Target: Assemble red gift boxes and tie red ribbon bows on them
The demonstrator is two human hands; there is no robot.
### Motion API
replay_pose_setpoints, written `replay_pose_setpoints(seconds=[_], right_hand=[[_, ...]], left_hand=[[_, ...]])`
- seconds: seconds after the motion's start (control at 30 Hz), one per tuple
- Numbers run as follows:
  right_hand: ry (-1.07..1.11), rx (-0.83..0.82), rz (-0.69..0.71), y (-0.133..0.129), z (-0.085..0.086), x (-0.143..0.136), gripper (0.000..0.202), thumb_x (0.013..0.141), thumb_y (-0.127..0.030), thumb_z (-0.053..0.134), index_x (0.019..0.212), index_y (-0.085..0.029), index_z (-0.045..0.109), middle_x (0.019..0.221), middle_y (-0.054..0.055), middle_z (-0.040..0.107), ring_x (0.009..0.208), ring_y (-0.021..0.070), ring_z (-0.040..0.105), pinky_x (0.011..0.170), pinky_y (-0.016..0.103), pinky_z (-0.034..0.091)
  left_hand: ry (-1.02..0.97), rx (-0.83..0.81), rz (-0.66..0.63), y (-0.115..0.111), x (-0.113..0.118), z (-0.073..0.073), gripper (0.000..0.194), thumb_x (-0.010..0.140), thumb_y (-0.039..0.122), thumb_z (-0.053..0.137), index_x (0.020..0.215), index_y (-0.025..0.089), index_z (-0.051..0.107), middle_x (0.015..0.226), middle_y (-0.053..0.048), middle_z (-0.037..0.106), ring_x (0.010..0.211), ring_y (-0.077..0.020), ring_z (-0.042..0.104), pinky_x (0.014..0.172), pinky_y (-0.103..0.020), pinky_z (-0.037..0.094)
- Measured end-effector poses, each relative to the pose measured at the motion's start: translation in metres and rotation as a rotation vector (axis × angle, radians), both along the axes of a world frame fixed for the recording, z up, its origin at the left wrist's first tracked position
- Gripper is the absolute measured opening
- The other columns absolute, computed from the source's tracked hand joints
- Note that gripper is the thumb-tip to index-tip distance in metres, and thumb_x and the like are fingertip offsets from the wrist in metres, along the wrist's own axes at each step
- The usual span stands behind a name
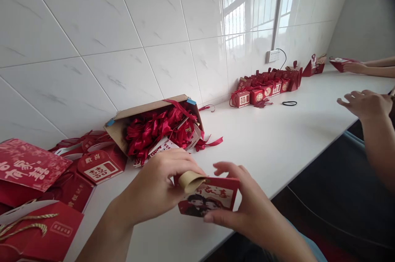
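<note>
A red gift box (226, 196) with a printed cartoon couple and gold lettering is held over the front of the table. My left hand (157, 185) is closed on its left end, beside a gold ribbon loop (190, 181) that sticks up from the box; some of its fingers are hidden. On the other side, my right hand (247, 200) grips the box's right end, thumb on the picture and index finger raised above the top edge. Just behind my hands, an open cardboard carton (148, 105) lies on its side, spilling red ribbons (148, 130) and printed tags (163, 146).
Red gift boxes (98, 167) and bags (46, 229) crowd the left. Small red boxes (259, 95) stand along the tiled wall, near a black band (289, 103). At right are another person's hand (370, 103) and, farther off, a hand (353, 67) holding a red box.
</note>
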State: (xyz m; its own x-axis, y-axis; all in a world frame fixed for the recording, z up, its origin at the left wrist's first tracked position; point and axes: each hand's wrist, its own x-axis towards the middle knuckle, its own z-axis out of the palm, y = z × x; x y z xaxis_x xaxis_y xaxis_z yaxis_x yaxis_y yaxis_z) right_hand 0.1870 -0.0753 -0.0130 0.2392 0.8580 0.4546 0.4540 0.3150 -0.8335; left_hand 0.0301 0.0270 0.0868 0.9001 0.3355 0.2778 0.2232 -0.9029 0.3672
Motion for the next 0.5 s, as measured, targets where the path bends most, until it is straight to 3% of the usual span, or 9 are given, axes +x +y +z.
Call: replay_pose_setpoints(seconds=[0.07,0.17,0.23,0.33,0.4,0.43,0.5], right_hand=[[-0.192,-0.120,0.009,0.000,-0.001,0.006,0.043,0.061,-0.025,0.080,0.099,-0.025,0.060,0.089,0.003,0.065,0.084,0.0229,0.061,0.065,0.032,0.055],[-0.285,-0.259,0.021,-0.001,0.000,0.006,0.016,0.066,-0.018,0.073,0.075,-0.023,0.061,0.077,0.001,0.062,0.072,0.0195,0.061,0.058,0.028,0.052],[-0.270,-0.304,0.060,-0.002,-0.001,0.003,0.015,0.066,-0.015,0.070,0.071,-0.023,0.059,0.076,-0.001,0.060,0.063,0.0154,0.060,0.054,0.025,0.050],[-0.250,-0.285,0.122,-0.001,-0.011,0.005,0.018,0.064,-0.011,0.070,0.068,-0.022,0.056,0.073,-0.003,0.058,0.057,0.0127,0.059,0.050,0.021,0.047],[-0.214,-0.213,-0.017,0.008,-0.024,0.011,0.016,0.064,-0.013,0.071,0.070,-0.021,0.058,0.071,-0.002,0.057,0.053,0.0127,0.058,0.047,0.022,0.047],[-0.178,-0.154,-0.169,0.014,-0.033,0.015,0.015,0.066,-0.018,0.072,0.077,-0.020,0.061,0.074,0.000,0.058,0.051,0.0130,0.058,0.045,0.023,0.047],[-0.065,-0.011,-0.512,0.029,-0.050,0.021,0.041,0.069,-0.032,0.073,0.105,-0.016,0.061,0.101,0.011,0.057,0.055,0.0149,0.061,0.048,0.029,0.051]], left_hand=[[0.057,0.021,0.040,0.001,-0.001,0.000,0.011,0.079,0.017,0.063,0.084,0.023,0.071,0.085,-0.002,0.069,0.078,-0.0154,0.061,0.072,-0.025,0.048],[0.183,0.066,0.125,0.003,-0.010,-0.002,0.018,0.079,0.017,0.061,0.093,0.026,0.069,0.099,-0.001,0.068,0.089,-0.0168,0.063,0.079,-0.026,0.048],[0.256,0.118,0.214,0.003,-0.021,-0.003,0.034,0.079,0.026,0.063,0.113,0.029,0.063,0.117,-0.002,0.064,0.106,-0.0216,0.060,0.089,-0.031,0.047],[0.368,0.153,0.324,-0.002,-0.038,-0.001,0.069,0.076,0.046,0.065,0.138,0.027,0.040,0.139,-0.007,0.049,0.124,-0.0286,0.048,0.100,-0.041,0.042],[0.411,0.147,0.379,-0.007,-0.045,0.001,0.078,0.077,0.051,0.063,0.143,0.026,0.030,0.144,-0.009,0.043,0.128,-0.0296,0.044,0.101,-0.043,0.040],[0.417,0.144,0.403,-0.009,-0.046,0.002,0.079,0.077,0.052,0.061,0.144,0.026,0.027,0.145,-0.009,0.041,0.130,-0.0296,0.042,0.102,-0.043,0.039],[0.426,0.132,0.443,-0.012,-0.043,0.003,0.080,0.079,0.053,0.059,0.145,0.025,0.024,0.146,-0.010,0.039,0.131,-0.0296,0.040,0.102,-0.043,0.038]])
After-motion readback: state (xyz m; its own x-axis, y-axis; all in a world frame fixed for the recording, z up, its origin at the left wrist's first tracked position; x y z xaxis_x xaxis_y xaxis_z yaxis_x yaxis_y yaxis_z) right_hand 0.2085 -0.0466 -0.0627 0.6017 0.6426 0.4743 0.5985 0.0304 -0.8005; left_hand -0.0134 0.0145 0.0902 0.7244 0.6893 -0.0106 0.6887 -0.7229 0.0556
